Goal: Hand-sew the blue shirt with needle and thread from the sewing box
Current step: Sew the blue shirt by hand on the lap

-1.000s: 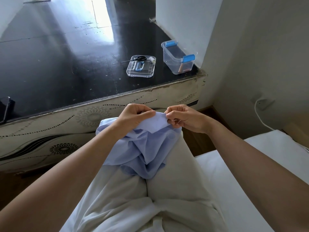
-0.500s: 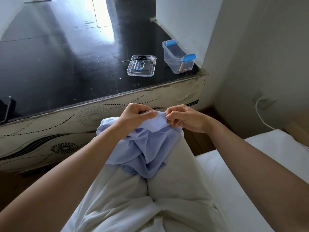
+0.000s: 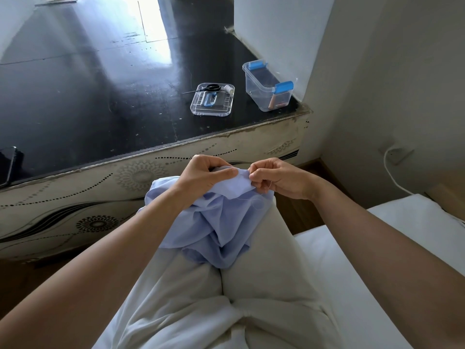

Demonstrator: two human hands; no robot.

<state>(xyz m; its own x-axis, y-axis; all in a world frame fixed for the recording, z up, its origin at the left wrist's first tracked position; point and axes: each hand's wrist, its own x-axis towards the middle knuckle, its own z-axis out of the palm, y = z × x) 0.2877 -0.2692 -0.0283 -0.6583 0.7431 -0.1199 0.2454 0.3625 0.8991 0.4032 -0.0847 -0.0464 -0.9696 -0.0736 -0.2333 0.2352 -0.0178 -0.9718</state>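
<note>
The light blue shirt (image 3: 216,222) lies bunched over my knees, which are in white trousers. My left hand (image 3: 203,175) pinches a folded edge of the shirt from the left, thumb on top. My right hand (image 3: 276,177) pinches the same edge from the right, fingertips closed at the fabric; the needle is too small to make out there. A thin pale thread (image 3: 256,201) loops over the cloth below my right hand. The clear sewing box (image 3: 268,86) with blue clips stands open on the black tabletop (image 3: 88,96), its lid (image 3: 212,103) lying to its left.
Black scissors (image 3: 205,88), a white thread spool (image 3: 228,88) and a blue tool lie on the lid. A dark phone (image 3: 7,167) rests at the table's left edge. White walls rise at the right, with a white cable (image 3: 392,172). I sit on a white bed (image 3: 377,248).
My right hand has shifted slightly to the right along the shirt edge, and a loop of thread now shows on the cloth. The left hand keeps its hold.
</note>
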